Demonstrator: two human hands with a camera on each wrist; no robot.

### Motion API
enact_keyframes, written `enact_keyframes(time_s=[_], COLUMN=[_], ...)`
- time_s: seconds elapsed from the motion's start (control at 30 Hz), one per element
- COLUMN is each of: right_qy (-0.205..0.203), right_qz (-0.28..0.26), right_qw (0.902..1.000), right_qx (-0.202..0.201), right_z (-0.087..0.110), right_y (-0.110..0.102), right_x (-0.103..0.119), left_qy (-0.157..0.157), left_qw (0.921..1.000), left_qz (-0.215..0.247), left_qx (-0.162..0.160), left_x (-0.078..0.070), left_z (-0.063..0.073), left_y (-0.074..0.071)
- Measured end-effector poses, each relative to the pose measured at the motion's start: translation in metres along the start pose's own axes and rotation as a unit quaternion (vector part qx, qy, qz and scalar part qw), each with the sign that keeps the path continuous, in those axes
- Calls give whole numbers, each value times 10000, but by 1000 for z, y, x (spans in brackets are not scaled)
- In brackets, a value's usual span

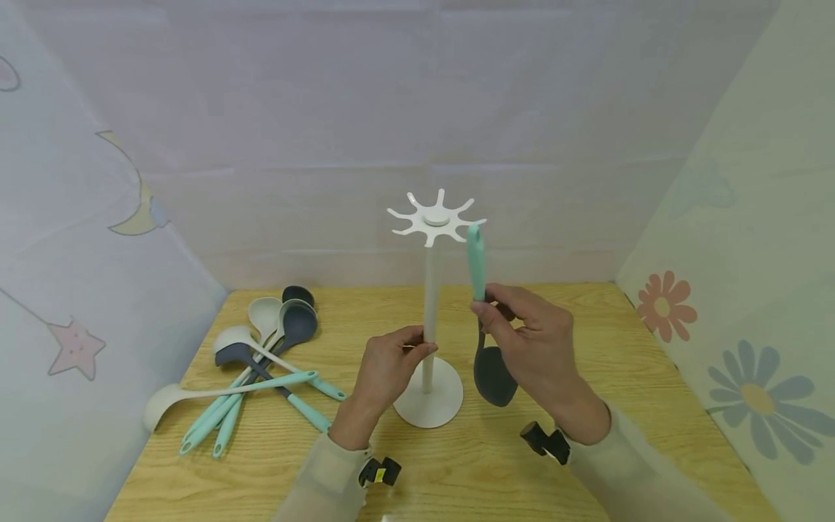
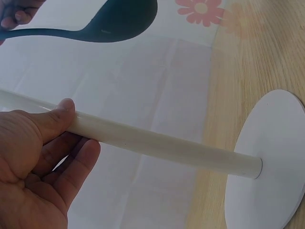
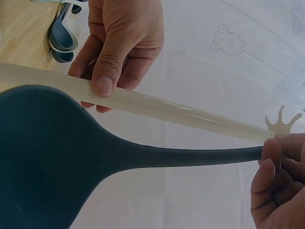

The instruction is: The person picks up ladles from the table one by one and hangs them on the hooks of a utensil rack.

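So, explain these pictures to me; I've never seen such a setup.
There is no machine here, only a person's left hand and right hand, both bare. The widest picture is taken from the head, looking forward and down; the other two are taken from the left and right wrists.

On the wooden table is an upright white stand with a round base and prongs on top. The left hand grips its pole. Beside it, the right hand holds a dark utensil, mint handle up. More utensils lie crossed on the left.
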State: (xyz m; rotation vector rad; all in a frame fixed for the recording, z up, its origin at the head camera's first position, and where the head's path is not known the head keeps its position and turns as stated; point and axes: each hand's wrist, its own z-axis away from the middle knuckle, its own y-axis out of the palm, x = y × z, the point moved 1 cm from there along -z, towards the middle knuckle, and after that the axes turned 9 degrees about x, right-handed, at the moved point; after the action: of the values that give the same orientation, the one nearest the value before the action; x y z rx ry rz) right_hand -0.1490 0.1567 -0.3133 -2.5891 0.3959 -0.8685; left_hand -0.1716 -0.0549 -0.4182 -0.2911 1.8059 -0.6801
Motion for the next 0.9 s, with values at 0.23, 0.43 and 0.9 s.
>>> enact_keyframes(time_s=[0.23, 0.43, 0.9], right_qy=[355, 524, 769], right_qz=[-46, -159, -320], right_qw=[9994, 9985, 9963], right_qx=[-35, 90, 195], right_z=[1, 1, 1], right_y=[7, 12, 24], right_x=[-1, -2, -11], left_qy=[132, 190, 238], left_qw=[9999, 9997, 9997], left_qz=[-76, -112, -32], left_qx=[-38, -57, 0], left_x=[1, 2, 0], left_z=[-1, -1, -1], left_y=[0, 0, 0])
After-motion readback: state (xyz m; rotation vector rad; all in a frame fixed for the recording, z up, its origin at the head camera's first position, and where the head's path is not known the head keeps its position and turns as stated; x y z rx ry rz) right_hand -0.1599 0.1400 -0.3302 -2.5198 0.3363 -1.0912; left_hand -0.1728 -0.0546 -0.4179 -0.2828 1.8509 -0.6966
